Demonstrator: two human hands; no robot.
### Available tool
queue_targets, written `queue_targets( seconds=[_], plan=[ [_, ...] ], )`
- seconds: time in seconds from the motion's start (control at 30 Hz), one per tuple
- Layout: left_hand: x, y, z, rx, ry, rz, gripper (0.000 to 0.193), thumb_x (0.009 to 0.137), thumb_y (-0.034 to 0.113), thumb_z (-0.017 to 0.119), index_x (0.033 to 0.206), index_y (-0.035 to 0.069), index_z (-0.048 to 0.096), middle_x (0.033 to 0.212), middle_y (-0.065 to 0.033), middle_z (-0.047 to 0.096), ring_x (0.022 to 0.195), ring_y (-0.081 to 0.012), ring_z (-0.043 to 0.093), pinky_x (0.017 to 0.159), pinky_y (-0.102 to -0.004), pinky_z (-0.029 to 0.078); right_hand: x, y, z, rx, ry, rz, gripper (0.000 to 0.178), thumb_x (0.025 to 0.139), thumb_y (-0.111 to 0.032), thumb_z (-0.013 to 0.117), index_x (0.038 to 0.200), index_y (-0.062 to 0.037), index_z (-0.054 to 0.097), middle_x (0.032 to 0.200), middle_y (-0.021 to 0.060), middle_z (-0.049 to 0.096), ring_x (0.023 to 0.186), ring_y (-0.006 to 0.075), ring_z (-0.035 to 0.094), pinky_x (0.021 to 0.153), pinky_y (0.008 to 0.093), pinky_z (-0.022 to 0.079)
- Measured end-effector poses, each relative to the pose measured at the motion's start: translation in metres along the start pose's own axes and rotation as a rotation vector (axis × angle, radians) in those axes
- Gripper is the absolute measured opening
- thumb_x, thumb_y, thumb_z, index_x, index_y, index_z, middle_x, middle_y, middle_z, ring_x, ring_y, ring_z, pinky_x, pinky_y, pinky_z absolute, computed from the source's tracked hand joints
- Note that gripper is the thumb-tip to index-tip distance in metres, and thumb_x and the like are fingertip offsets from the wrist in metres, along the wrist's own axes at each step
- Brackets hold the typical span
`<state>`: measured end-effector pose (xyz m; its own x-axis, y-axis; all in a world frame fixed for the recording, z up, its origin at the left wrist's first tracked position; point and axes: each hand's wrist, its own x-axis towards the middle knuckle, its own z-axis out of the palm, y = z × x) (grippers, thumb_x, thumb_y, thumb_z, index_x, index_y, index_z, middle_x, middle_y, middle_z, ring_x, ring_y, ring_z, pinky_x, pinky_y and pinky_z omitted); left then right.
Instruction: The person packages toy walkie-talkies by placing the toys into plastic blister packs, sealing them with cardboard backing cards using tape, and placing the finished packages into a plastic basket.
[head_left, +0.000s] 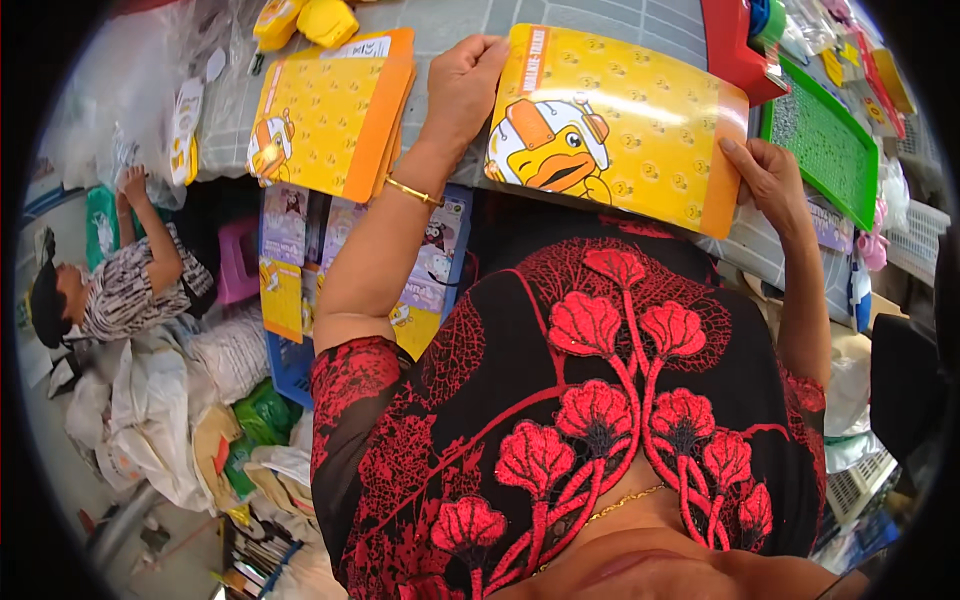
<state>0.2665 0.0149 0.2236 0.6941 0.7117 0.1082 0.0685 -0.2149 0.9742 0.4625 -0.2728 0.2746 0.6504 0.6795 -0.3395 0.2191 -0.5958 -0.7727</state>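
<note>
A glossy yellow card sheet (625, 110), printed with a cartoon duck and with an orange strip down its right side, is held up in front of me, slightly bowed. My left hand (463, 95) is closed at its upper left edge, with a gold bangle on that wrist. At the lower right edge, my right hand (768, 185) pinches the orange strip, thumb on the front and the fingers partly hidden behind. Left of my left forearm lies a stack of matching yellow cards (325, 115), its edges slightly fanned.
Yellow plastic pieces (305, 22) sit at the table's far side. A red holder (740, 50) and a green-rimmed tray (825, 140) stand at right. Below the table's left edge are printed packs (285, 230) and a blue crate (290, 370). Another person (140, 270) works at far left, near plastic bags.
</note>
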Motion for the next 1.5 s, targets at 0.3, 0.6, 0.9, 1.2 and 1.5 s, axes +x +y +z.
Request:
queue_targets(
  seconds=[0.3,0.6,0.9,1.2,1.5],
  plan=[
    [-0.064,0.013,-0.023,-0.131,0.073,-0.122,0.021,0.091,0.014,0.056,0.104,-0.002,0.061,0.086,-0.0043,0.065,0.07,-0.0062,0.058,0.058,-0.0202,0.046,-0.005,-0.031,0.029,-0.473,0.361,-0.484,0.021,0.082,-0.025,0.067,0.084,-0.0043,0.063,0.077,0.0092,0.063,0.069,0.0253,0.061,0.066,0.0355,0.047],
    [-0.098,0.027,-0.027,-0.412,-0.049,-0.265,0.021,0.092,0.011,0.053,0.109,0.001,0.06,0.09,-0.003,0.065,0.073,-0.0077,0.061,0.058,-0.0205,0.047,0.029,-0.028,0.065,-0.672,0.182,-0.957,0.04,0.085,-0.023,0.057,0.121,-0.0054,0.052,0.129,0.0147,0.049,0.118,0.0341,0.045,0.1,0.0431,0.034],
    [-0.05,0.016,-0.043,-0.392,-0.124,-0.144,0.019,0.094,0.015,0.053,0.109,0.005,0.06,0.093,0.0001,0.063,0.074,-0.0045,0.058,0.065,-0.0195,0.048,0.032,-0.022,0.071,-0.635,0.2,-0.936,0.047,0.084,-0.025,0.055,0.126,-0.0052,0.049,0.134,0.0148,0.045,0.124,0.0346,0.04,0.103,0.0436,0.029],
    [-0.027,0.012,-0.039,-0.297,-0.219,-0.16,0.024,0.093,0.013,0.054,0.115,0.004,0.058,0.097,-0.0024,0.064,0.086,-0.0065,0.06,0.075,-0.0202,0.05,0.035,-0.024,0.067,-0.611,0.146,-0.952,0.048,0.082,-0.025,0.056,0.126,-0.0053,0.049,0.135,0.0144,0.045,0.124,0.0337,0.04,0.102,0.0427,0.028],
    [-0.018,0.022,-0.044,-0.317,-0.319,-0.127,0.028,0.087,0.01,0.057,0.114,0.007,0.057,0.087,0.0012,0.062,0.069,-0.0009,0.05,0.06,-0.017,0.04,0.034,-0.023,0.068,-0.618,0.156,-0.954,0.049,0.082,-0.025,0.055,0.126,-0.005,0.048,0.134,0.0152,0.045,0.123,0.0335,0.041,0.102,0.0428,0.028]
  ],
)
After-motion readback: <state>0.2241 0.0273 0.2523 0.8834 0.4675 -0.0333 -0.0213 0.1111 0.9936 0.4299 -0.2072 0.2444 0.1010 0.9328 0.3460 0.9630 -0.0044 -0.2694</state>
